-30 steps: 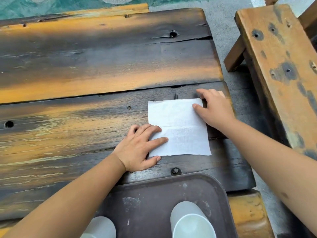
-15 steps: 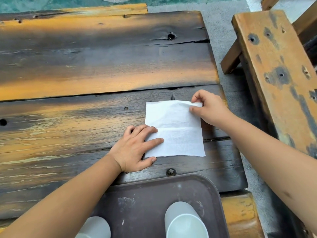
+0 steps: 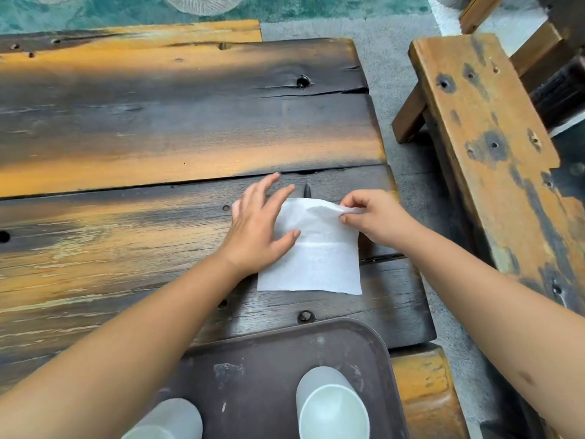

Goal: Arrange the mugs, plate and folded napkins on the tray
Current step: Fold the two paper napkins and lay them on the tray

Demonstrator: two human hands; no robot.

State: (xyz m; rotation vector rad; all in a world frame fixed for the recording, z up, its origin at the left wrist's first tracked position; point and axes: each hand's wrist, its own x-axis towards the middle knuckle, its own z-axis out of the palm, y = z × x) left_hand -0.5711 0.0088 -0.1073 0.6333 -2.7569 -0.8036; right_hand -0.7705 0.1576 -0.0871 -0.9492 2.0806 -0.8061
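A white paper napkin (image 3: 319, 264) lies on the dark wooden table (image 3: 158, 128) near its right end. My right hand (image 3: 376, 220) pinches the napkin's far right corner and has it lifted off the wood. My left hand (image 3: 259, 229) lies flat on the napkin's left side with the fingers spread and straight. Just below, a dark brown tray (image 3: 253, 359) sits at the table's near edge. Two white mugs stand on it: one (image 3: 329, 403) on the right, another (image 3: 167, 419) at the left, cut off by the frame.
A worn wooden bench (image 3: 487, 147) runs along the right of the table, with a strip of grey floor (image 3: 399, 153) between. Bolt holes dot the planks. A teal surface lies beyond the table's far edge.
My right hand went from resting at the napkin's far right corner to pinching and lifting it. My left hand slid from the near left edge up along the left side.
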